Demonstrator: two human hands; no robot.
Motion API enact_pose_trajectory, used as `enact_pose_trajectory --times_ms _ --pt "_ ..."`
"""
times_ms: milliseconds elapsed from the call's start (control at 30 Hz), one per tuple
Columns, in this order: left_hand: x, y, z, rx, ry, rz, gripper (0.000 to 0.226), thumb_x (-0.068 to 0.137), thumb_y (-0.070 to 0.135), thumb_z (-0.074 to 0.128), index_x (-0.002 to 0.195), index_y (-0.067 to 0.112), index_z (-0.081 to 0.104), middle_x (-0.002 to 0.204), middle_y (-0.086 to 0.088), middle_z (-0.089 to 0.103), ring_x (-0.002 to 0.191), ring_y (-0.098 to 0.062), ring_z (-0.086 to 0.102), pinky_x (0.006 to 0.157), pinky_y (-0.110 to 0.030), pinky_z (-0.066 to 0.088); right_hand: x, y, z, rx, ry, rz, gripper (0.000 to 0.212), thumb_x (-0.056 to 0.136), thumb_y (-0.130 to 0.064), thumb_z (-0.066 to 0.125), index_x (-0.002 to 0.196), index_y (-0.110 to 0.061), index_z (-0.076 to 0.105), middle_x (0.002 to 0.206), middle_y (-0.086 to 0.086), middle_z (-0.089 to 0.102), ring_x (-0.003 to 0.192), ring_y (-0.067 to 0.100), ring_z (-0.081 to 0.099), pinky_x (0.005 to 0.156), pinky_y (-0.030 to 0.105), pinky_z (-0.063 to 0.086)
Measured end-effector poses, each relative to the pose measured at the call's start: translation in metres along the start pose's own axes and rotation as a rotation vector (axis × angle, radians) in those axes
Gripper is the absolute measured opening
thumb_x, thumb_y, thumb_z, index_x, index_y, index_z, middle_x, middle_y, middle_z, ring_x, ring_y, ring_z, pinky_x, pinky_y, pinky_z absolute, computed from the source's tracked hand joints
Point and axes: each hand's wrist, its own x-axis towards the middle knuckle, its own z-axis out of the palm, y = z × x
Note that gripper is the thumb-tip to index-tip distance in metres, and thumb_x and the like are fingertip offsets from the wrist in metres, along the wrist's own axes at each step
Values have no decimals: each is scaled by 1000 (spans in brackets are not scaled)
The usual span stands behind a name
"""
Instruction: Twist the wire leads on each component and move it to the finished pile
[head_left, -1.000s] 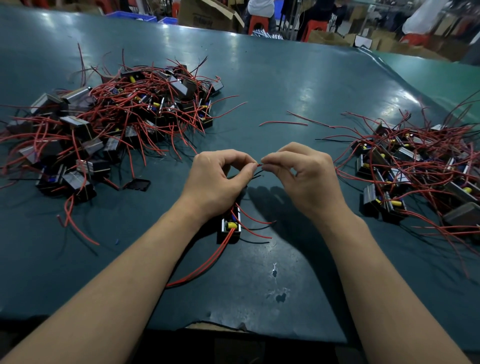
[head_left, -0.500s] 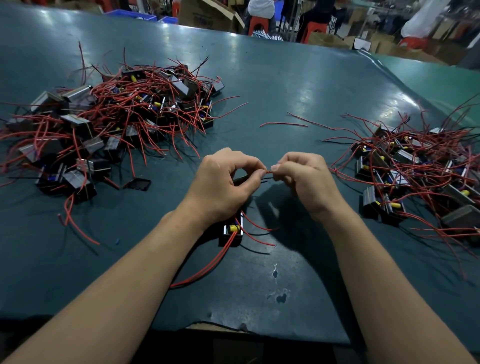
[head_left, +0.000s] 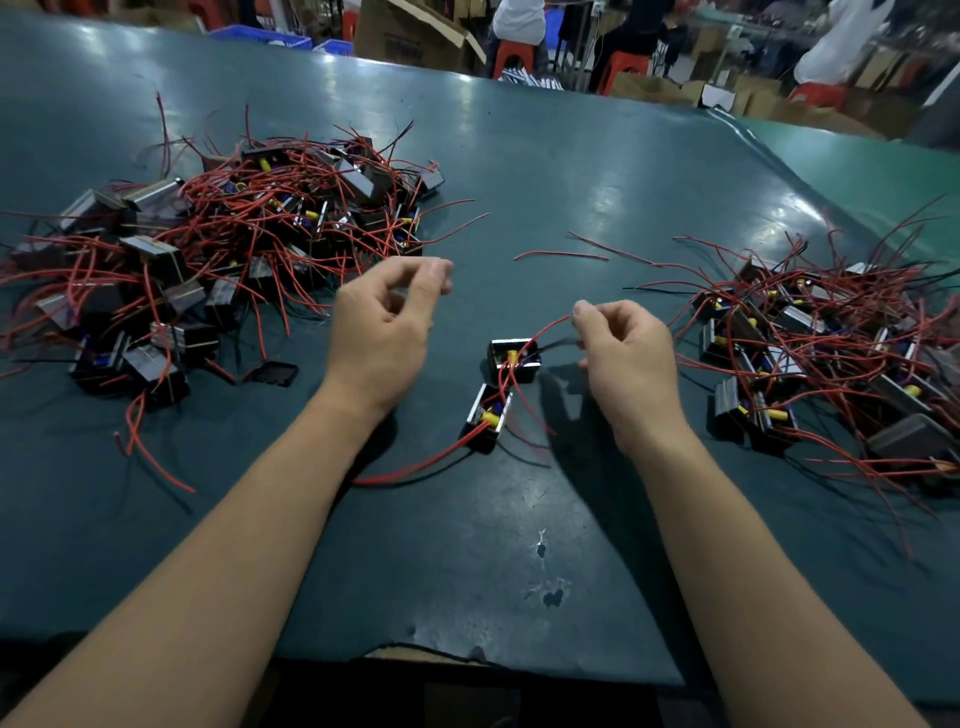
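Two bare forearms led to a left hand (head_left: 382, 332) and right hand (head_left: 626, 358), with no sleeves, gloves, rings or watch.

Left pile (head_left: 208, 260) cut by frame edge; right pile (head_left: 831, 353) likewise; background blurred.

two hands show, the left hand (head_left: 382, 332) and the right hand (head_left: 626, 358). between them on the worktop (head_left: 571, 171) lie two separate components: the upper component (head_left: 513, 358) and the lower component (head_left: 487, 415). there are two piles of components tangled in red wire: the left pile (head_left: 223, 260) and the right pile (head_left: 831, 358); the pieces in each are too tangled and overlapped to count, though the left pile looks the larger. two loose red wires (head_left: 561, 254) lie apart from the piles. one small black flat piece (head_left: 271, 373) lies near the left pile. behind the worktop stand at least three red stools (head_left: 514, 52) and several cardboard boxes (head_left: 410, 36), number unclear.
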Motion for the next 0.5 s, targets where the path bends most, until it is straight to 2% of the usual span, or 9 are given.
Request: enact_pose_trajectory --times_ms 67,100,167,233,300,333,400,500 --pt "3 -3 -5 -23 73 -40 19 99 19 55 97 9 70 77 2 67 53 -3 47 56 -20 41 -5 0 -1 -194 98 -231 19 93 -35 61 99 -16 62 92 -2 64 87 18 60 82 34 48" --pt "5 -5 -6 -24 105 -52 20 99 20 54 95 8 70 73 2 66 52 0 47 57 -19 40 -9 -3 -1 -224 78 -391 26 92 -36 62 106 -14 64 102 1 64 96 19 59 90 35 47" --pt "7 -8 -8 -25 167 -65 24 99 21 55 88 8 71 65 3 62 51 2 48 58 -17 39 -18 -7 2 -285 -118 -640 44 86 -46 65 117 -14 66 121 2 62 117 22 52 104 35 38" --pt "8 -11 -10 -34 199 -81 25 99 23 56 82 10 70 60 5 59 52 2 49 57 -14 39 -26 -7 8 -428 -403 -638 69 72 -68 66 127 -26 62 141 -2 51 139 23 33 115 39 25" --pt "8 -14 -9 -33 190 -91 25 98 24 57 78 15 69 59 6 58 53 1 49 57 -12 39 -29 -4 11 -574 -573 -529 87 60 -86 55 132 -38 57 151 -7 38 146 21 17 118 45 20" --pt "7 -15 -9 -30 183 -92 25 98 25 57 76 17 68 59 6 59 54 0 50 57 -12 40 -28 -3 11 -629 -575 -512 86 59 -87 51 130 -38 58 150 -6 38 144 21 19 116 46 24" --pt "7 -17 -8 -27 178 -93 26 97 26 58 75 18 68 60 7 60 57 -2 52 58 -11 41 -25 -2 10 -680 -488 -547 69 70 -77 57 120 -30 65 137 -5 49 131 22 36 106 41 37" --pt "6 -18 -6 -14 173 -80 25 97 26 58 75 19 68 59 8 59 54 1 51 56 -11 40 -25 0 14 -619 -420 -601 34 83 -43 69 107 -19 69 120 -1 56 116 23 44 98 37 43"
